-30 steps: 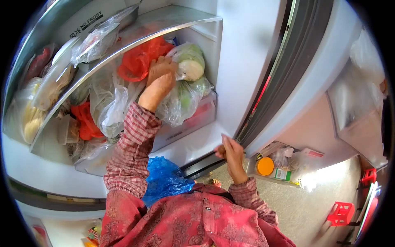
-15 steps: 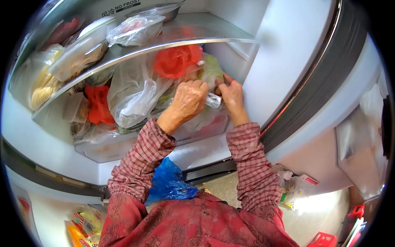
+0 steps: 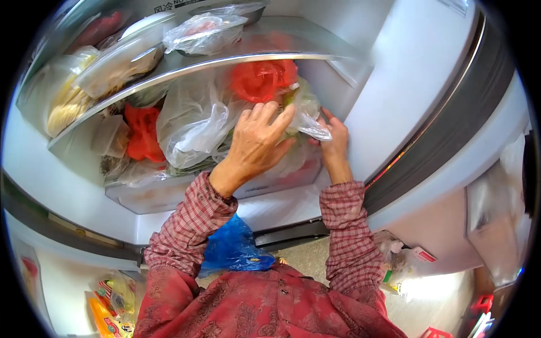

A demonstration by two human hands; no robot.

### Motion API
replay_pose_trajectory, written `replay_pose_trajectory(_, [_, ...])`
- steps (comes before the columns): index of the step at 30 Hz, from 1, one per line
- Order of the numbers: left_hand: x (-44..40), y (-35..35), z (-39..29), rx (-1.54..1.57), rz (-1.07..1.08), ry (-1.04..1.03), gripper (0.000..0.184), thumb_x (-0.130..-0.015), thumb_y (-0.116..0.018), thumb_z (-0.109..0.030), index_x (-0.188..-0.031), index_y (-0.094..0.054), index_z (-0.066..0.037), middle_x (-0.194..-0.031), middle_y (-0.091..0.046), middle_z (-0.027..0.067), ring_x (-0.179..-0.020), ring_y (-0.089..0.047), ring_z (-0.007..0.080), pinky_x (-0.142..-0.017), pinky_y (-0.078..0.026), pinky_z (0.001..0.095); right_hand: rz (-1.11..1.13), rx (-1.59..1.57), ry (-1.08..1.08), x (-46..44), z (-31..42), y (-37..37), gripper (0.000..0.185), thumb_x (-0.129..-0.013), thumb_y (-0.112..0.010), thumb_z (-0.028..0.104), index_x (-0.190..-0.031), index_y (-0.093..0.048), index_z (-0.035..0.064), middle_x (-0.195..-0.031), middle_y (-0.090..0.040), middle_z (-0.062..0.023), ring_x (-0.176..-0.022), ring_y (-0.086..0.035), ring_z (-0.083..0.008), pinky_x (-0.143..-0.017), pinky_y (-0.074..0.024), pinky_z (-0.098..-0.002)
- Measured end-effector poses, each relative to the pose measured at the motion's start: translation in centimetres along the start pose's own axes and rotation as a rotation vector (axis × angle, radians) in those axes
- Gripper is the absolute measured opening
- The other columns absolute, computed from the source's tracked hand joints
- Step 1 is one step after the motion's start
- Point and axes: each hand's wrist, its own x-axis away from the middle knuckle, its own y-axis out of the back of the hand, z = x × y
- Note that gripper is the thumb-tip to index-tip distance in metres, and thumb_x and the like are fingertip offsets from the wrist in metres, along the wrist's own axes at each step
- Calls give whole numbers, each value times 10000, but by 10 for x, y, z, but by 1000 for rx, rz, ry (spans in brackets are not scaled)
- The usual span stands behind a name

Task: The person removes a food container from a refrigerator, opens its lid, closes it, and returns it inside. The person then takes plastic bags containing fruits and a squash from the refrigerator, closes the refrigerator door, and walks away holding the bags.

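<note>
My left hand [image 3: 255, 138] hovers over the packed fridge drawer with its fingers apart and nothing in them. Just above its fingertips lies a red plastic bag [image 3: 264, 80]. At the drawer's right end, my right hand [image 3: 336, 145] grips the side of a clear plastic bag [image 3: 307, 112] with something pale green inside; its fingertips are partly hidden by the plastic. The bag's twisted end points toward my right wrist. Left of my left hand sits a large whitish plastic bag [image 3: 194, 127].
A glass shelf [image 3: 315, 36] overhangs the drawer [image 3: 163, 197], bearing wrapped bowls and containers. Another red bag [image 3: 142, 132] lies at the drawer's left. The open fridge door [image 3: 417, 112] stands to the right. A blue plastic bag [image 3: 234, 248] hangs below, by my front.
My left hand has opened from a fist and drawn away from the clear bag's end. My right hand stays beside that bag, now slightly lower. The view has shifted slightly.
</note>
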Motion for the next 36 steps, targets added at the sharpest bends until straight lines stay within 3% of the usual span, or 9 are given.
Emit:
replay_pose_trajectory(6, [38,65,-7,66,-55,43,289,-679,-742,-87,-933,-619,-25,-876,-597,126,-768,-573,290,-667,-438,366,-92,-62,55,65,26,9,433,-910,-572,133,-1280,-468,-67,-707,-621,-89,-546,-539,-95,-465,-428,-205])
replay_pose_trajectory(10, [105,115,1,380,271,311,154,-727,-721,-107,-814,-648,-3,-703,-613,106,-632,-574,266,-625,-435,340,-157,-21,12,123,20,16,381,-927,-553,154,-1248,-516,-48,-702,-619,-80,-549,-531,-85,-495,-447,-205])
replay_pose_trajectory(15, [182,177,14,267,754,855,593,-672,-786,-275,-1146,-567,5,-974,-619,165,-878,-586,312,-782,-462,365,98,95,-297,199,-20,8,386,-923,-565,168,-1243,-525,-46,-700,-614,-84,-554,-529,-79,-507,-448,-204])
replay_pose_trajectory(20, [254,182,5,85,876,739,993,-580,-783,-513,-1345,-371,-32,-1053,-527,227,-977,-532,391,-784,-451,440,376,19,-546,225,-74,-18,421,-902,-600,167,-1247,-515,-57,-692,-611,-87,-548,-523,-84,-504,-437,-208])
replay_pose_trajectory(25, [323,130,1,196,758,996,687,-752,-705,-260,-1343,-401,-82,-949,-604,214,-875,-601,339,-746,-472,422,598,88,-574,224,-80,-25,437,-883,-625,158,-1250,-519,-53,-660,-602,-57,-577,-524,-77,-508,-410,-219])
replay_pose_trajectory(27, [308,113,1,425,513,1131,355,-772,-599,-82,-1120,-586,-19,-860,-649,212,-723,-643,283,-681,-504,353,643,120,-579,228,-62,-24,441,-868,-634,119,-1271,-519,-19,-677,-610,-46,-573,-522,-70,-513,-410,-216])
replay_pose_trajectory(30, [283,80,-2,753,278,1295,292,-801,-568,-17,-1086,-608,31,-932,-672,92,-836,-603,134,-757,-504,278,672,139,-541,238,-26,-33,502,-847,-644,65,-1315,-477,-3,-700,-613,-27,-594,-522,-58,-528,-417,-209])
replay_pose_trajectory(34, [227,48,-27,1205,472,852,332,-820,-643,-120,-1111,-606,34,-1054,-653,114,-931,-601,174,-821,-492,301,641,287,-366,248,-46,-43,416,-853,-611,56,-1248,-516,-36,-864,-632,-24,-733,-594,-103,-655,-487,-221])
replay_pose_trajectory(36, [207,47,-44,1346,652,705,392,-811,-674,-173,-1126,-589,46,-1065,-649,169,-965,-604,188,-852,-476,308,289,-314,-530,260,-79,-36,294,-888,-557,111,-1148,-556,-26,-955,-622,-49,-832,-607,-138,-734,-509,-262])
